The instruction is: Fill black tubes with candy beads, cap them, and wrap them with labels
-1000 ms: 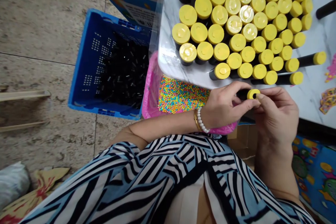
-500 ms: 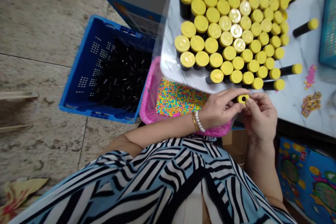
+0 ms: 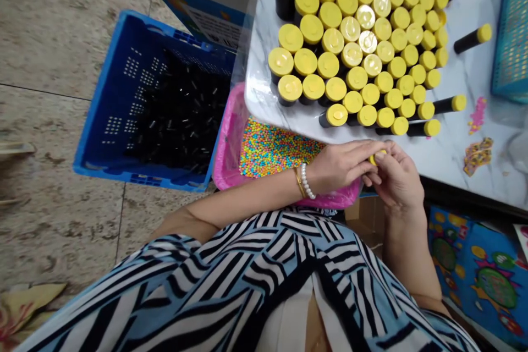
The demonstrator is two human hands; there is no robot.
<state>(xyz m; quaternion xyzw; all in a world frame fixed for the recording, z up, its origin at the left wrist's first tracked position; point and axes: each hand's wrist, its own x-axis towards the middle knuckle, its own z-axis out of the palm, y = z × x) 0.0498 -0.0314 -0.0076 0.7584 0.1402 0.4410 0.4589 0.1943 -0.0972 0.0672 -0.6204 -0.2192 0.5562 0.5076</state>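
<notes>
Now at the dial's centre, one yellow cap (image 3: 372,159) is pinched between left hand (image 3: 340,166) and right hand (image 3: 399,177), anything below it hidden; at nine, one tub (image 3: 224,146) is partly covered; at two, one basket (image 3: 510,49) is cut off.

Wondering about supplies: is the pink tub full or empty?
Not empty: colourful beads lie in the pink tub. How full, I cannot tell.

Speckled beige tile floor (image 3: 41,38), 8–11 o'clock | white grey-veined marble-look table (image 3: 445,162), 1–3 o'clock | pale slat (image 3: 16,147), possibly wooden, 9 o'clock
</notes>
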